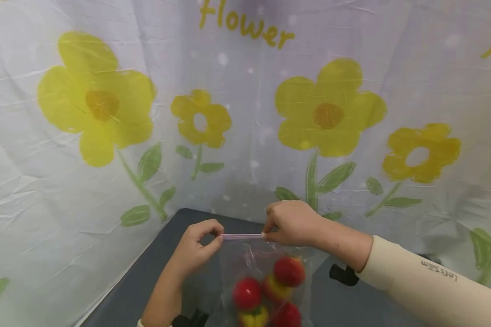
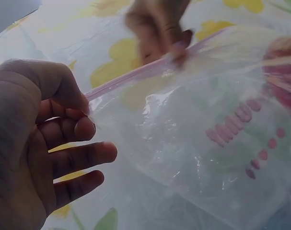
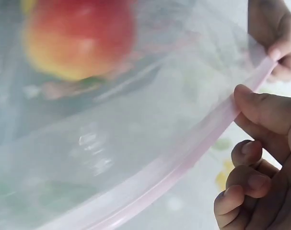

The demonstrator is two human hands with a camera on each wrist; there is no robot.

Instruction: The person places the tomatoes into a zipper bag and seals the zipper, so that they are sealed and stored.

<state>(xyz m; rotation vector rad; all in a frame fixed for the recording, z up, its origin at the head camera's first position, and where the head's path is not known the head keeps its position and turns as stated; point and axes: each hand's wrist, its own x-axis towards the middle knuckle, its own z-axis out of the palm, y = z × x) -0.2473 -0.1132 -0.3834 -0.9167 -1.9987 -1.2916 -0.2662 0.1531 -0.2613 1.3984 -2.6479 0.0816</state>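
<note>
A clear zip bag [image 1: 249, 256] with a pink seal strip [image 1: 242, 236] hangs between the two hands. At one end of the strip, my left hand [image 1: 198, 245] pinches the corner with thumb and index finger; its other fingers [image 2: 83, 158] are spread apart in the left wrist view. My right hand [image 1: 292, 222] pinches the strip farther along, thumb [image 3: 260, 108] against the pink edge. Inside the bag sit several round fruits, among them a red one [image 1: 247, 294] and a red-and-yellow one [image 1: 289, 271]. Pink printing [image 2: 234, 122] marks the plastic.
A dark grey table [image 1: 135, 281] lies beneath the bag. Behind it hangs a pale cloth [image 1: 245, 172] printed with yellow flowers. A black strap piece [image 1: 343, 274] shows by the right wrist, and another [image 1: 191, 319] by the left.
</note>
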